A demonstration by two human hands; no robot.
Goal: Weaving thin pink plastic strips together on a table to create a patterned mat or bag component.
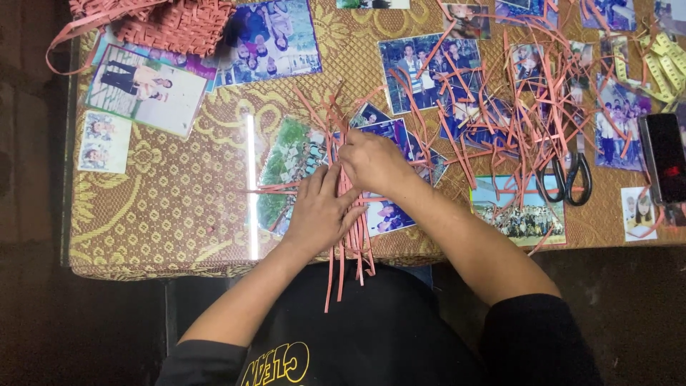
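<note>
**Hands pressing a bundle of pink strips at the tabletop's near edge**

Thin salmon-pink strips (pixel 348 236) lie side by side, their ends hanging over the tabletop (pixel 179 214) edge. The left hand (pixel 321 214) lies flat, fingers spread, on them; the right hand (pixel 371 163) curls, pinching strips. Bare patterned cloth lies open to the left.

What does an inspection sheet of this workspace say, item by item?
Surface: table under glass, gold patterned cloth, photos beneath.
Job's things: red strips laid crosswise, ends hanging over the near edge.
Clutter: loose strips, scissors, phone, yellow tape, woven piece.
Grippers: left hand flat on the strips; right hand pressing them.
Cables: nothing seen.
Surroundings: dark floor.
</note>
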